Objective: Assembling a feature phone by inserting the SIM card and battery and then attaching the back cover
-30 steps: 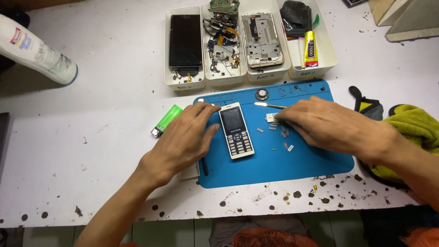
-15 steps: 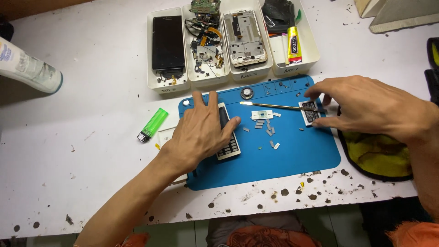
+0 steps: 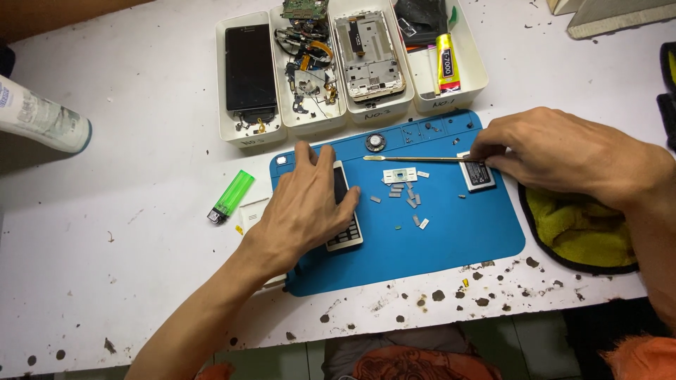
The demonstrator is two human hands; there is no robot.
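Since the earlier frames the right hand [image 3: 563, 158] has drawn away from the phone to the right end of the blue mat [image 3: 465, 232], and the left hand [image 3: 310, 204] has come down flat over the keypad phone [image 3: 345, 211], which earlier lay uncovered beside it. The left hand is spread, palm down, fingers pressing on the phone's upper half; the right hand pinches the end of a thin metal spudger [image 3: 415, 159] between thumb and fingers, its fingertips also touching a small battery [image 3: 477, 173] lying just under them. Beyond both hands stand four white trays side by side — the one [image 3: 250, 130] straight ahead of the left hand holds a black smartphone [image 3: 249, 70], the next [image 3: 308, 119] a tangle of flex cables and small boards, the third [image 3: 377, 109] a bare phone frame [image 3: 367, 55], and the one [image 3: 461, 95] nearest the right hand a yellow glue tube [image 3: 446, 62] and dark odds and ends. The phone is a slim, pale candybar with a dark screen and a grid of keys showing below the left palm; its long axis runs away from the person, tilted slightly, keypad end nearest. Between the hands lie small grey key pieces [image 3: 412, 200]; to the outer side of the left hand lies a green lighter [image 3: 232, 195], and under the right wrist a yellow cloth [image 3: 581, 229].
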